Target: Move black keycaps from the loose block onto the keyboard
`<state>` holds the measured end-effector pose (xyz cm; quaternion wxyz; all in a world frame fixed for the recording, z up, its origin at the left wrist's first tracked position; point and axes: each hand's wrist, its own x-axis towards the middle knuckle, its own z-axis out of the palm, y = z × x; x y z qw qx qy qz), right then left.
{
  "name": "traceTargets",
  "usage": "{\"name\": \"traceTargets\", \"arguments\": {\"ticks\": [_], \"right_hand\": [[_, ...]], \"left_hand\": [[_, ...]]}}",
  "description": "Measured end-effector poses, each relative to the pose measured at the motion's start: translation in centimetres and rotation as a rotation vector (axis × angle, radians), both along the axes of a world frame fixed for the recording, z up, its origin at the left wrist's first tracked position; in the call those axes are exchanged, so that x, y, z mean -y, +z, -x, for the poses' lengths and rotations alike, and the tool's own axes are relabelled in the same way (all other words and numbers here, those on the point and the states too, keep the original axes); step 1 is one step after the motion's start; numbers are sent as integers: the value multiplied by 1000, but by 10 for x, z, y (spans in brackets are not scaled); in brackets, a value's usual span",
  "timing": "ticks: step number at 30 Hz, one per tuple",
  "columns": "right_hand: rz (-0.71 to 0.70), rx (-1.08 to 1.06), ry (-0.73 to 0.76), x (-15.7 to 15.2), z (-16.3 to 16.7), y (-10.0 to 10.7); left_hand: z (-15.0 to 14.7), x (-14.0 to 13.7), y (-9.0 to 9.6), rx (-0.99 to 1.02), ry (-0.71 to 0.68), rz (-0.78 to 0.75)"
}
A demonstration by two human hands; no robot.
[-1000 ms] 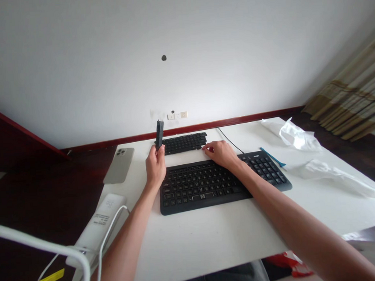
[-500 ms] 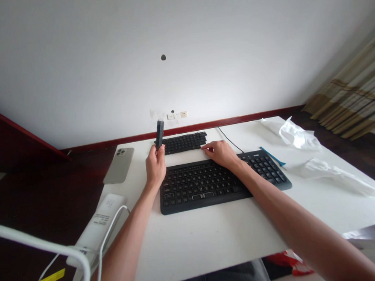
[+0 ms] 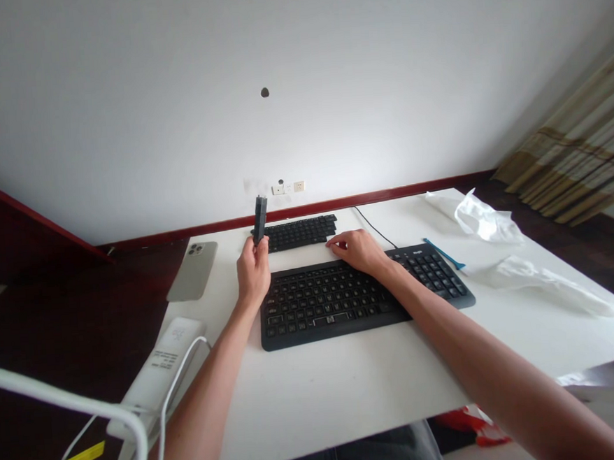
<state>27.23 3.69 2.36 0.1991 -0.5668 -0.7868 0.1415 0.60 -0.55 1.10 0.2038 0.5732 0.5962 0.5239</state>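
My left hand is closed around a slim black bar, held upright above the table's far side. Behind it lies a block of black keycaps in rows with a stepped right edge. My right hand reaches over the black keyboard, its thumb and fingertips pinched together at the block's lower right corner. Whether a keycap sits between those fingertips is hidden. The keyboard lies flat on the white table, partly covered by my right forearm.
A phone lies face down at the left, with a white power strip and white cables nearer me. At the right are a blue stick-like tool and crumpled clear plastic bags. The keyboard's black cable runs to the back.
The view has shifted very slightly. Both hands hold nearly the same places; the right fingertips remain by the keycap block's corner, and the left still grips the black bar.
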Motion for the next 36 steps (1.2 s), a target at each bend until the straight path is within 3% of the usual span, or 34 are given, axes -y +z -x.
{"name": "traceTargets", "arguments": {"ticks": [29, 36], "right_hand": [[-5, 5, 17, -2, 0, -5], [-34, 30, -48, -2, -2, -2]], "left_hand": [[0, -1, -3, 0, -8, -9], [1, -1, -2, -2, -2, -4]]}}
